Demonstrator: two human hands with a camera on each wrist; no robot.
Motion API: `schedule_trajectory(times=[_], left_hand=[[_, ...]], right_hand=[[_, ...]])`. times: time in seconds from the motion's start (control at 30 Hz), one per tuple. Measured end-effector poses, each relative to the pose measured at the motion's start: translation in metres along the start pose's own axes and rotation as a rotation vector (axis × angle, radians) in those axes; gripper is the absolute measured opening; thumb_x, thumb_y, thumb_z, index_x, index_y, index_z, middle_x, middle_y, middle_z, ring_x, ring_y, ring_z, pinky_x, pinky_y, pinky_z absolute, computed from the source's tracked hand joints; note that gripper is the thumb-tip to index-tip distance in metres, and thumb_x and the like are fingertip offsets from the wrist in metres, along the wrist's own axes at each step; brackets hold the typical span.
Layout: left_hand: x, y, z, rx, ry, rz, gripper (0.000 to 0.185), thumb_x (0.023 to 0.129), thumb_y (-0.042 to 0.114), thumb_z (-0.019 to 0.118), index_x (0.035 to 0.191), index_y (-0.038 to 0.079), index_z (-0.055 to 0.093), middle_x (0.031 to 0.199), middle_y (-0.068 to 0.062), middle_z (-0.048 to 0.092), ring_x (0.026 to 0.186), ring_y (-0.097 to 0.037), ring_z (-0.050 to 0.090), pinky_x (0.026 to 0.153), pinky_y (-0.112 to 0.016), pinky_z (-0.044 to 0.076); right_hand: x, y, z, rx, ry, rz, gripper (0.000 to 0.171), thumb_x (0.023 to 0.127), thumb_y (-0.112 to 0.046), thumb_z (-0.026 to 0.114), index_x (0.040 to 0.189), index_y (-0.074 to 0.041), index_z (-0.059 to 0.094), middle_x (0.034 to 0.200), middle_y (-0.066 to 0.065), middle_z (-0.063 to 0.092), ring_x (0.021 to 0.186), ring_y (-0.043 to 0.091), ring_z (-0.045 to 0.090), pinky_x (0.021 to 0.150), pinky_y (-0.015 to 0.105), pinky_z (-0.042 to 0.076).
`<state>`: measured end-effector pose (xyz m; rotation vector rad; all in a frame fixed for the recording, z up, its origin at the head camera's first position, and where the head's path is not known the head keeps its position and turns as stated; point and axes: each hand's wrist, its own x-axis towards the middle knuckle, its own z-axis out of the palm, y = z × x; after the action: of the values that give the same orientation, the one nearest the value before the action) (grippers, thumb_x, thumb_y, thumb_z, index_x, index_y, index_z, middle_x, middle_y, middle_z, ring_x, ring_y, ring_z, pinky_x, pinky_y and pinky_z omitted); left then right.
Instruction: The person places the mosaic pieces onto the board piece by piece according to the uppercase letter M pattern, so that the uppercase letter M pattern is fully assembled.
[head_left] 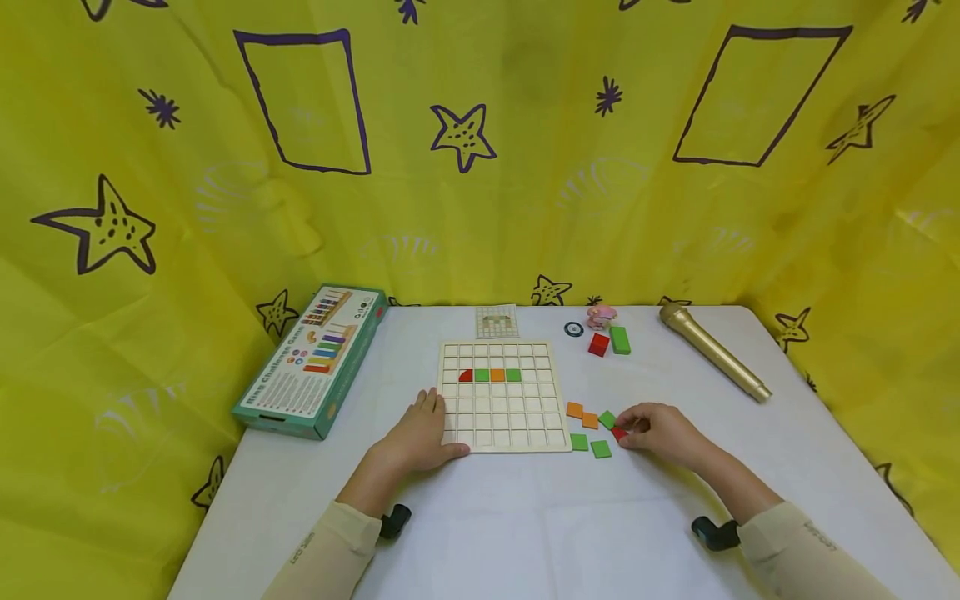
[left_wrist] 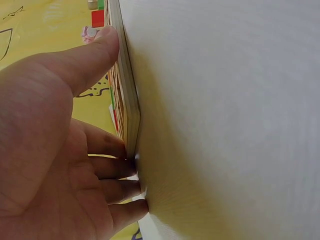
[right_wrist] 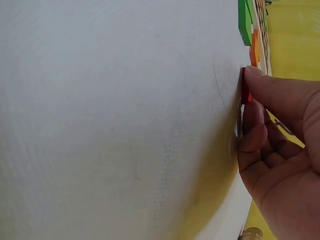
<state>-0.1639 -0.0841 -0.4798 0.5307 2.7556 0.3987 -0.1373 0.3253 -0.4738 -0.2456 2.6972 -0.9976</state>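
A wooden grid board (head_left: 504, 433) lies on the table with a row of tiles in it: a red one with a rounded corner (head_left: 467, 376), a green one (head_left: 482, 376), an orange one (head_left: 498, 376) and another green. My left hand (head_left: 424, 435) rests at the board's near left corner, thumb on the near edge, fingers along the left side. Right of the board, my right hand (head_left: 660, 432) pinches a red tile (right_wrist: 245, 86) between thumb and fingers, close to the table. Beside it lie loose orange tiles (head_left: 574, 410) and green tiles (head_left: 601, 449).
A pattern card (head_left: 497, 332) lies behind the board. At back right are a red block (head_left: 598, 345), a green block (head_left: 620, 340), a pink figurine (head_left: 602, 317), a dark ring (head_left: 573, 329) and a gold microphone (head_left: 716, 353). A game box (head_left: 311, 358) lies at left.
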Motion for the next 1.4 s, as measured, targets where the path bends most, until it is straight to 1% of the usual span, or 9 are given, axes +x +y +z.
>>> schedule_trajectory(times=[0.13, 0.27, 0.4, 0.63, 0.73, 0.87, 0.93, 1.2, 1.4], left_hand=[[0.0, 0.0, -0.001, 0.003, 0.003, 0.001, 0.104, 0.09, 0.056, 0.068, 0.151, -0.016, 0.024, 0.16, -0.032, 0.018, 0.149, -0.046, 0.015, 0.119, -0.051, 0.022], [-0.001, 0.0, -0.001, 0.002, 0.008, 0.005, 0.104, 0.09, 0.056, 0.068, 0.151, -0.016, 0.025, 0.16, -0.032, 0.019, 0.149, -0.046, 0.015, 0.119, -0.051, 0.023], [-0.001, -0.001, -0.001, -0.005, 0.009, 0.006, 0.103, 0.09, 0.056, 0.068, 0.151, -0.016, 0.025, 0.16, -0.032, 0.019, 0.149, -0.046, 0.015, 0.119, -0.052, 0.022], [0.0, -0.002, 0.0, -0.002, 0.006, 0.008, 0.103, 0.09, 0.056, 0.068, 0.151, -0.016, 0.026, 0.16, -0.032, 0.019, 0.149, -0.045, 0.015, 0.119, -0.051, 0.022], [0.0, -0.002, 0.0, -0.005, 0.011, 0.01, 0.103, 0.09, 0.055, 0.069, 0.151, -0.016, 0.026, 0.16, -0.032, 0.02, 0.149, -0.046, 0.016, 0.119, -0.051, 0.023], [0.0, -0.001, 0.001, -0.004, 0.012, 0.011, 0.103, 0.09, 0.055, 0.069, 0.151, -0.016, 0.026, 0.16, -0.032, 0.02, 0.149, -0.046, 0.016, 0.119, -0.051, 0.023], [0.0, -0.001, 0.001, -0.003, 0.014, 0.011, 0.103, 0.09, 0.055, 0.069, 0.151, -0.016, 0.026, 0.16, -0.032, 0.02, 0.149, -0.046, 0.016, 0.119, -0.051, 0.022], [-0.001, 0.0, -0.001, 0.002, 0.012, 0.008, 0.103, 0.09, 0.054, 0.07, 0.15, -0.016, 0.026, 0.16, -0.032, 0.02, 0.149, -0.046, 0.016, 0.119, -0.051, 0.023], [-0.001, -0.001, 0.0, -0.002, 0.013, 0.002, 0.103, 0.09, 0.055, 0.069, 0.151, -0.016, 0.026, 0.16, -0.032, 0.02, 0.149, -0.045, 0.016, 0.12, -0.05, 0.022]], right_hand=[[0.001, -0.001, 0.001, -0.011, 0.003, 0.014, 0.023, 0.086, -0.018, 0.082, 0.105, -0.007, 0.074, 0.091, -0.002, 0.065, 0.082, 0.018, 0.054, 0.069, 0.027, 0.047], [0.002, -0.003, 0.001, -0.025, 0.003, 0.023, 0.022, 0.085, -0.019, 0.082, 0.102, -0.008, 0.074, 0.09, -0.001, 0.065, 0.081, 0.019, 0.054, 0.071, 0.029, 0.047], [0.002, -0.007, 0.0, -0.035, -0.006, 0.025, 0.021, 0.085, -0.017, 0.082, 0.101, -0.006, 0.073, 0.089, 0.0, 0.064, 0.081, 0.019, 0.054, 0.072, 0.032, 0.047], [0.004, -0.01, 0.0, -0.043, -0.007, 0.029, 0.021, 0.084, -0.014, 0.083, 0.099, -0.007, 0.069, 0.084, 0.001, 0.059, 0.078, 0.02, 0.051, 0.067, 0.029, 0.045], [0.004, -0.008, 0.0, -0.029, -0.01, 0.027, 0.02, 0.084, -0.013, 0.082, 0.097, -0.008, 0.067, 0.084, 0.0, 0.059, 0.078, 0.019, 0.052, 0.067, 0.028, 0.045], [0.004, -0.004, -0.002, -0.005, -0.029, 0.013, 0.016, 0.087, -0.012, 0.079, 0.096, -0.009, 0.067, 0.086, -0.001, 0.062, 0.082, 0.019, 0.054, 0.072, 0.027, 0.047], [0.005, -0.002, -0.004, 0.014, -0.047, 0.011, 0.014, 0.087, -0.011, 0.079, 0.097, -0.009, 0.068, 0.087, -0.001, 0.062, 0.084, 0.02, 0.055, 0.074, 0.026, 0.048], [0.008, 0.002, -0.01, 0.082, -0.131, -0.016, 0.013, 0.09, -0.011, 0.076, 0.101, -0.007, 0.071, 0.091, 0.002, 0.065, 0.086, 0.021, 0.055, 0.074, 0.027, 0.05], [0.022, -0.006, -0.016, 0.082, -0.106, -0.017, 0.01, 0.092, -0.009, 0.073, 0.101, -0.006, 0.071, 0.093, 0.002, 0.067, 0.087, 0.022, 0.056, 0.075, 0.028, 0.05]])
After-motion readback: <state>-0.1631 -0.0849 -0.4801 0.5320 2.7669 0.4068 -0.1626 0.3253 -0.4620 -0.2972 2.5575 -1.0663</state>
